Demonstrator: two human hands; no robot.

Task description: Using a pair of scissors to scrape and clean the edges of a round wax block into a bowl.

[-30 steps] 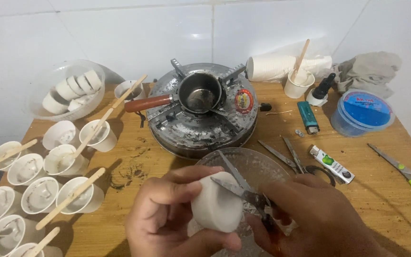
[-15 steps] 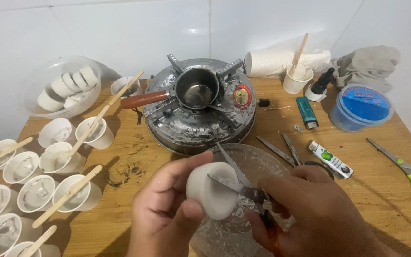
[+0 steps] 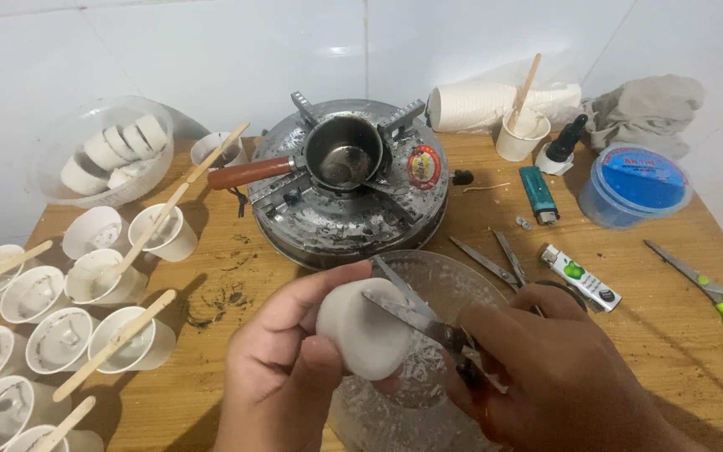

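White tiled wall backs the wooden surface [image 3: 679, 335], which is crowded on every side; the only bare wood is at its right, between the blue-lidded round tub [image 3: 634, 184] and the green-handled scissors [image 3: 717, 293]. Since a moment ago the glass bowl [image 3: 453, 285] under my hands shows more of its rim. My left hand [image 3: 282, 377] grasps the white wax cylinder [image 3: 366, 331] over that bowl, now turned more on its side. My right hand [image 3: 558, 381] is clenched on open scissors [image 3: 416, 310], blades against the wax. Beside them lies a small white tube with a green label [image 3: 581, 277].
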